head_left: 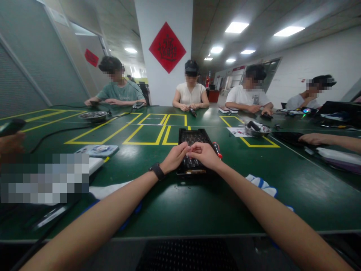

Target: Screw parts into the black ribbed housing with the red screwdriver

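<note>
Both forearms extended forward; left hand (175, 157), right hand (203, 155) meet, fingers (183, 150) curled, tips touching.

Bare forearms (113, 210), black watch (157, 171) at left hand (175, 158)

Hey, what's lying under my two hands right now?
A black tray-like device lies on the green table beneath the left hand and right hand. Its middle is covered by them; whether they hold anything small cannot be made out.
</note>
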`<state>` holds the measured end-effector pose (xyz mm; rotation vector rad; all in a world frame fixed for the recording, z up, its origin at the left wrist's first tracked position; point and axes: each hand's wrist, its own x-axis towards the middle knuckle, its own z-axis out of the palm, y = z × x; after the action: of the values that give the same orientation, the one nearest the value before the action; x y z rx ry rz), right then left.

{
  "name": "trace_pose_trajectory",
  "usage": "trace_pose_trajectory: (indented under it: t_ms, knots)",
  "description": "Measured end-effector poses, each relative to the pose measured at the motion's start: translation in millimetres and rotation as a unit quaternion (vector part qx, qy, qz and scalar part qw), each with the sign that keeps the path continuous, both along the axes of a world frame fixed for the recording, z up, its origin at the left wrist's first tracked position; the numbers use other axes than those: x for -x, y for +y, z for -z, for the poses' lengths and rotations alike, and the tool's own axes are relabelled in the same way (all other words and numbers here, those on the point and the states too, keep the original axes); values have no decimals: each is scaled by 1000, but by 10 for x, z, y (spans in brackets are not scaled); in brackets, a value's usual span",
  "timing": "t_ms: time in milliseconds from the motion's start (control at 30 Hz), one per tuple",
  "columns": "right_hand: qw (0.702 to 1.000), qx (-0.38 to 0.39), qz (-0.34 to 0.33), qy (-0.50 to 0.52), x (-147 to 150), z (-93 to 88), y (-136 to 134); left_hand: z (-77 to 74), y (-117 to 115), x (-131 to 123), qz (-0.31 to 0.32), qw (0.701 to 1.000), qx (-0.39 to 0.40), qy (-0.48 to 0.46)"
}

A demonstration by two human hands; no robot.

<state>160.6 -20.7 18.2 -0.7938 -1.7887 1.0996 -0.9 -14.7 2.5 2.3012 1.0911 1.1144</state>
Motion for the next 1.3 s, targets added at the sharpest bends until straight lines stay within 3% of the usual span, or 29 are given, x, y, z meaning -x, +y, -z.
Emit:
trace_pose_trajectory:
  t_ms: [200, 333, 467, 600, 833, 1000, 1300]
  knots:
    - [997, 30, -47, -44, -23, 28, -14, -3, -13, -15, -45, 999, -29, -6]
    - [992, 4, -67, -110, -29, 36, -34, 27, 38, 4, -134, 990, -46, -3]
    - [972, -52, -96, -208, -38, 4, -70, 119, 160, 69, -208, 978, -16, 21]
    - [951, -85, -124, -270, -37, -17, -95, 196, 257, 125, -191, 980, 10, 47]
    - [953, -96, -84, -273, -34, -8, -91, 217, 278, 138, -159, 986, 3, 48]
    - [946, -139, -109, -271, -54, 37, -31, 239, 298, 145, -146, 988, -4, 48]
    - [948, -119, -124, -268, -46, 43, -39, 231, 300, 145, -138, 990, -2, 43]
